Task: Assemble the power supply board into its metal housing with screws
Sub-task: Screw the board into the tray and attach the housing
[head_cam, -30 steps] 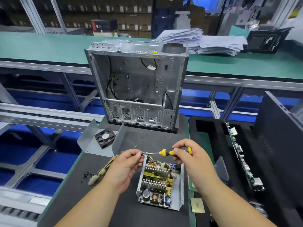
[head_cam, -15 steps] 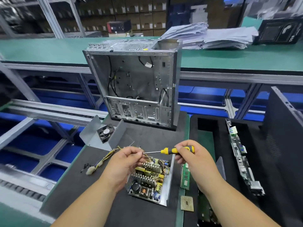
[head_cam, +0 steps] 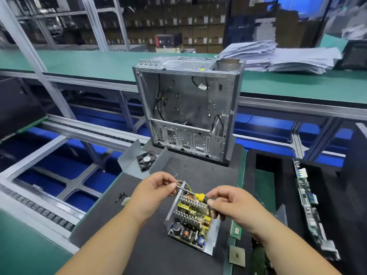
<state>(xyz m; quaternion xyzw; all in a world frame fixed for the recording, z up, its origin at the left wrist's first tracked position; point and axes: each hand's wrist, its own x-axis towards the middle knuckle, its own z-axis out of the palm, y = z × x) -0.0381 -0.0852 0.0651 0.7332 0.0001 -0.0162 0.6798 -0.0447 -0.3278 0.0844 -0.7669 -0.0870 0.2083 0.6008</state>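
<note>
Gripping the yellow-handled screwdriver [head_cam: 199, 197], right hand [head_cam: 234, 207] and left hand [head_cam: 154, 192] hover above the open metal housing [head_cam: 215, 243]; green board [head_cam: 190, 221] seated, screws apparently pending.

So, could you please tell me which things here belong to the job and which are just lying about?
In the job: power supply board, its metal housing, screwdriver, loose screws, left hand, right hand.
Lying about: computer case, fan, paper stacks, memory stick.

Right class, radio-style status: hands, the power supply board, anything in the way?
Right hand grips screwdriver handle; left hand pinches its tip. Power supply board sits in its metal housing. Nothing blocking.
</note>
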